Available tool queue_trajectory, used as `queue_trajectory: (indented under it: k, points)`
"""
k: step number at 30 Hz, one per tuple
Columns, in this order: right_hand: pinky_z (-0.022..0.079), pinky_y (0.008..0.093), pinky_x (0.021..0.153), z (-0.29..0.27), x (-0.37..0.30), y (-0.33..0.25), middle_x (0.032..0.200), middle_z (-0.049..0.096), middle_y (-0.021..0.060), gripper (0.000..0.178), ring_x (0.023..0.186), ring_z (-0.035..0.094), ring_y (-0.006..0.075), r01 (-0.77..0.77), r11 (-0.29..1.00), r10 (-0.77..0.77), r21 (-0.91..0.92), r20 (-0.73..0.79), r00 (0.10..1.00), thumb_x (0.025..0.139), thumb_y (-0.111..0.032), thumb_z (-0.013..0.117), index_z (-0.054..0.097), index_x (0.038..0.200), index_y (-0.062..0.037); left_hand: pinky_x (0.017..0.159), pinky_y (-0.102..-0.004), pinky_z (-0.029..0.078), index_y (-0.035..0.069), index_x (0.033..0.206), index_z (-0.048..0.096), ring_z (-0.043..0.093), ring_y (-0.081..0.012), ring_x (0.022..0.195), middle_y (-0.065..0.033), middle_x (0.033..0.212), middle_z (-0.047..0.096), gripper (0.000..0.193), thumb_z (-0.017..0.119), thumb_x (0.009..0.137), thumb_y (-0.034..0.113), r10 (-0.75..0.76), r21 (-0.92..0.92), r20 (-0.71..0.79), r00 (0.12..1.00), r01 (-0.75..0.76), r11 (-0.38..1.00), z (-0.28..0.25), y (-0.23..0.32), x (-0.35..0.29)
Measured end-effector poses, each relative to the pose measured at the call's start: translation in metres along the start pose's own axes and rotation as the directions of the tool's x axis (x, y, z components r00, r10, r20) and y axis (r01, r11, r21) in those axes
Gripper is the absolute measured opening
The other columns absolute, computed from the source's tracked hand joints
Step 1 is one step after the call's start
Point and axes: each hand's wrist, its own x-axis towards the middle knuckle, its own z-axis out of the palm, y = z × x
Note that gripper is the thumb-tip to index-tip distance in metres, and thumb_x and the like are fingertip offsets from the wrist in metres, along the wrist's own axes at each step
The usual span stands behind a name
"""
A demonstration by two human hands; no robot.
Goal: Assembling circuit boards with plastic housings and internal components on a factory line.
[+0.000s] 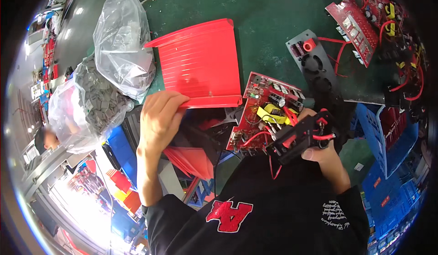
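Red tray [198,66], one: flat on green table [269,36], near-left corner pinched by left hand [159,117]. Circuit board [250,117], just right of tray; right hand [325,154], nearer, grips adjoining black bracket [284,149], long axis rising rightward. Clear bags [125,50] left; blue crate [374,123] right.

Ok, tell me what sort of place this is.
Most likely an electronics assembly workshop: a red circuit board with wires is at the right hand, another red board is at the right of the green workbench, and grey pieces fill a bag.
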Motion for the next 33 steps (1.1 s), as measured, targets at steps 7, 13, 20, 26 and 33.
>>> queue_trajectory:
  k: [7, 13, 20, 26, 33]
  points:
    - [0.040, 0.0297, 0.080, -0.009, -0.015, 0.002, 0.094, 0.055, 0.0045, 0.045, 0.087, 0.053, 0.0161, -0.100, 0.995, 0.100, 0.012, -0.030, 0.995, 0.059, -0.023, 0.080, 0.057, 0.093, -0.0058, 0.062, -0.0351, 0.050, 0.005, 0.080, 0.063, 0.062, -0.0261, 0.072, -0.0073, 0.081, 0.063, 0.032, 0.079, 0.053, 0.002, -0.053, 0.061, 0.009, 0.999, 0.052, 0.997, 0.000, -0.014, -0.005]
    - [0.042, 0.0289, 0.083, -0.002, -0.011, 0.007, 0.094, 0.057, 0.0057, 0.048, 0.087, 0.055, 0.0146, -0.164, 0.951, 0.171, 0.261, -0.007, 0.985, 0.060, -0.019, 0.082, 0.054, 0.097, -0.0052, 0.060, -0.0335, 0.049, 0.006, 0.078, 0.061, 0.061, -0.0243, 0.070, -0.0064, 0.079, 0.062, 0.034, 0.082, 0.052, 0.007, -0.117, 0.012, -0.011, 0.993, 0.117, 0.993, 0.000, -0.020, -0.007]
    - [0.045, 0.0275, 0.081, -0.005, -0.012, -0.004, 0.094, 0.060, 0.0075, 0.048, 0.084, 0.060, 0.0151, -0.103, 0.940, 0.069, 0.326, 0.116, 0.991, 0.063, -0.014, 0.083, 0.051, 0.098, -0.0030, 0.066, -0.0352, 0.049, 0.003, 0.085, 0.062, 0.062, -0.0269, 0.078, -0.0085, 0.084, 0.063, 0.037, 0.080, 0.053, 0.003, 0.011, 0.044, -0.031, 0.999, -0.009, 0.999, 0.003, 0.009, 0.005]
    - [0.044, 0.0264, 0.080, 0.011, -0.015, -0.031, 0.095, 0.059, 0.0061, 0.047, 0.086, 0.058, 0.0126, -0.110, 0.960, 0.149, 0.256, -0.138, 0.979, 0.067, -0.019, 0.081, 0.051, 0.100, -0.0040, 0.061, -0.0324, 0.050, 0.003, 0.083, 0.063, 0.061, -0.0259, 0.070, -0.0102, 0.080, 0.061, 0.031, 0.078, 0.057, -0.001, -0.073, -0.061, -0.014, 0.997, 0.072, 0.996, 0.003, 0.012, 0.010]
    - [0.040, 0.0212, 0.072, 0.014, -0.021, -0.017, 0.089, 0.053, 0.0000, 0.058, 0.078, 0.051, 0.0076, -0.002, 0.999, 0.010, 0.052, -0.158, 0.987, 0.067, -0.038, 0.088, 0.048, 0.096, -0.0069, 0.061, -0.0286, 0.045, 0.002, 0.082, 0.057, 0.055, -0.0202, 0.066, -0.0086, 0.075, 0.055, 0.031, 0.079, 0.060, 0.002, -0.192, -0.163, 0.273, 0.943, 0.242, 0.956, -0.003, -0.007, 0.023]
